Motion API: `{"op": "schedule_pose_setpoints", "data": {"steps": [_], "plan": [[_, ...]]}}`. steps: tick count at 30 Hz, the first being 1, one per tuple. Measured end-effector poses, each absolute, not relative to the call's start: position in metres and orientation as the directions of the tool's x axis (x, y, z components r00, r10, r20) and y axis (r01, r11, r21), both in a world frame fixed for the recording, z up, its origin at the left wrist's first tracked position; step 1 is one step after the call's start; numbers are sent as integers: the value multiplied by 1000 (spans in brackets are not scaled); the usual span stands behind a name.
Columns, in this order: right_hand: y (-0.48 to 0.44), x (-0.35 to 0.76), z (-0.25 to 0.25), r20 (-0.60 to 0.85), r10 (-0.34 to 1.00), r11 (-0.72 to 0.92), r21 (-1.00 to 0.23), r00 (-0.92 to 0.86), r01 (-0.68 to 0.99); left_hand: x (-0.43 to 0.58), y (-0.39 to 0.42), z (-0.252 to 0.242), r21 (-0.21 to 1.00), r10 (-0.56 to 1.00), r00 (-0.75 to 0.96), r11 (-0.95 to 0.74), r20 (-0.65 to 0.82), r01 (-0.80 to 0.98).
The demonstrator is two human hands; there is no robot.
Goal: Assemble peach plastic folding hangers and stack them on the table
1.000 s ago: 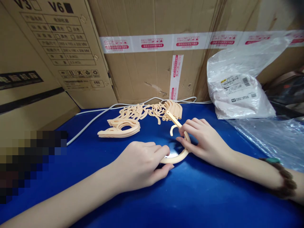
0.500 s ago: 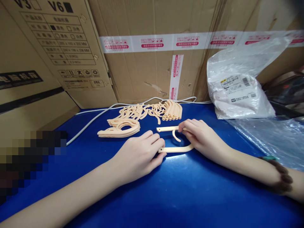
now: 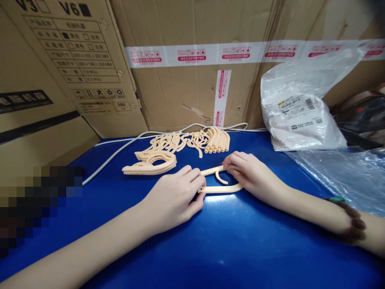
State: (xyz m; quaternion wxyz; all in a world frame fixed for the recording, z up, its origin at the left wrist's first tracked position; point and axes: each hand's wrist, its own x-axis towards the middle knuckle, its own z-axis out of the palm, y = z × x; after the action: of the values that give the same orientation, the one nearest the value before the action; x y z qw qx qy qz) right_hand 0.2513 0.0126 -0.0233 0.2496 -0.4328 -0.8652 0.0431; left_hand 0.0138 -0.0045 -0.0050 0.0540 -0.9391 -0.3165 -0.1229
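A peach plastic folding hanger (image 3: 221, 188) lies on the blue table (image 3: 240, 249), folded into a narrow U with its small hook between the two arms. My left hand (image 3: 174, 196) pinches the free ends of both arms on the left side. My right hand (image 3: 255, 176) grips the bent end and the upper arm, fingers curled over it. Behind the hands lies a stack of like hangers (image 3: 150, 162), and a loose row of more hangers (image 3: 195, 140) sits further back.
Large cardboard boxes (image 3: 186, 80) wall off the back and left of the table. A white cable (image 3: 120, 148) runs along the table's rear. A white plastic bag with labels (image 3: 300, 112) stands at the right, with clear plastic sheeting (image 3: 345, 172) in front of it.
The hanger's upper arm has swung down from upright to flat, and its free end has come in to my left hand's fingers. The hanger is folded nearly closed.
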Motion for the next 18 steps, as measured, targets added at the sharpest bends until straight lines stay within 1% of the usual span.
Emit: {"op": "schedule_pose_setpoints", "data": {"steps": [3,7,10,12,14,18], "plan": [[12,250,-22,393,767,626,-287,-507,725,15,-6,-4,-32,578,771,-795,267,606],[10,248,-18,485,771,587,-288,-413,757,16,-6,-4,-34,585,768,-790,260,613],[14,249,-16,521,769,527,-187,-371,829,15,-7,-4,-31,593,765,-785,250,619],[20,252,-17,480,791,484,-114,-379,867,14,-7,-4,-24,597,763,-784,247,621],[27,256,-19,417,821,457,-74,-389,886,14,-7,-3,-8,603,757,-781,251,624],[39,262,-25,371,833,461,-57,-410,886,13,-6,-2,14,608,747,-778,269,628]]}}
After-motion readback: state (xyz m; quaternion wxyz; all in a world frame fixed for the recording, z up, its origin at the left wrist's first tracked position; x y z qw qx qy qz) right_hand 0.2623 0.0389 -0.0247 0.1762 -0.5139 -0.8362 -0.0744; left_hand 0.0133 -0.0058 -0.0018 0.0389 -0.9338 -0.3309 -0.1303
